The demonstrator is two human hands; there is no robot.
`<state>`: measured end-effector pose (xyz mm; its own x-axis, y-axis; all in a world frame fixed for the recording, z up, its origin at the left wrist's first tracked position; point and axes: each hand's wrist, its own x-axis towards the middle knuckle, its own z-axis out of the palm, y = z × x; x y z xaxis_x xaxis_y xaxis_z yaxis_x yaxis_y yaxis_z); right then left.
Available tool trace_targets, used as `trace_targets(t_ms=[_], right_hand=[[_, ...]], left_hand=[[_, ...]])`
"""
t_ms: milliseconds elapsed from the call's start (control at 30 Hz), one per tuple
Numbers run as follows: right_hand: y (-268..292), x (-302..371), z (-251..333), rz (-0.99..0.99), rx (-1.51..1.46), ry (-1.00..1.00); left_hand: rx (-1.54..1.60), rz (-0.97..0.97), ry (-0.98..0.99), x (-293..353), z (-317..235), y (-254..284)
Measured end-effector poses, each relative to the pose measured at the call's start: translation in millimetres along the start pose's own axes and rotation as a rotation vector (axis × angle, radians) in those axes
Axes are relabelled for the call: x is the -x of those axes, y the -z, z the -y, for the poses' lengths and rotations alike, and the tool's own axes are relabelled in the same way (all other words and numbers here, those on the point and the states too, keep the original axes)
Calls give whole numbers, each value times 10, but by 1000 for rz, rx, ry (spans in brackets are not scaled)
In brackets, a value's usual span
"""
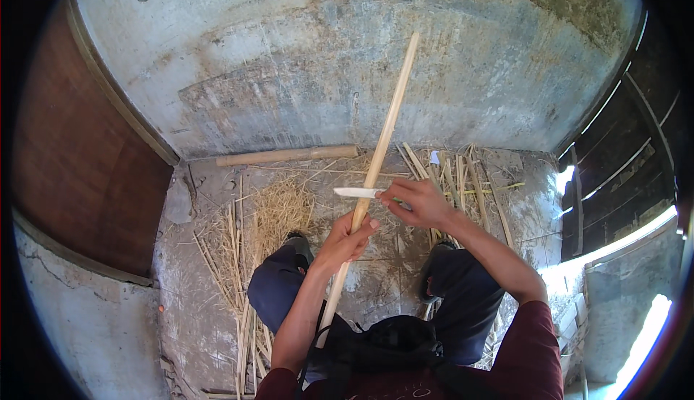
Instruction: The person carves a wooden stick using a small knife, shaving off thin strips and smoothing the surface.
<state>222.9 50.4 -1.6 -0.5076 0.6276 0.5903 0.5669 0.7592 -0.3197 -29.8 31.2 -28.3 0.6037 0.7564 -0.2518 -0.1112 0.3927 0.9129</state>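
A long pale strip of split bamboo [391,114] slants up and away from my lap, its far end in front of the wall. My left hand [348,241] is wrapped round its lower half. Just above that grip, my right hand [419,203] holds a knife [354,192] with a light blade. The blade lies across the strip and points left; its handle is mostly hidden in my fingers. Whether the edge bites into the strip I cannot tell.
Fine shavings [282,208] are heaped left of my feet, beside long thin strips [230,255]. More strips [481,198] lie on the right. A bamboo pole [288,156] rests along the foot of the concrete wall [289,60]. A brown door panel [79,154] stands at left.
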Motion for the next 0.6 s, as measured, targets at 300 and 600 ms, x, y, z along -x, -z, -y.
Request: trace_targets(t_ms=[300, 600], right_hand=[[45, -35, -58, -107, -105, -14], [276, -21, -315, -195, -21, -174]], left_hand=[[-57, 26, -68, 9, 86, 10], [1, 59, -66, 80, 36, -10]])
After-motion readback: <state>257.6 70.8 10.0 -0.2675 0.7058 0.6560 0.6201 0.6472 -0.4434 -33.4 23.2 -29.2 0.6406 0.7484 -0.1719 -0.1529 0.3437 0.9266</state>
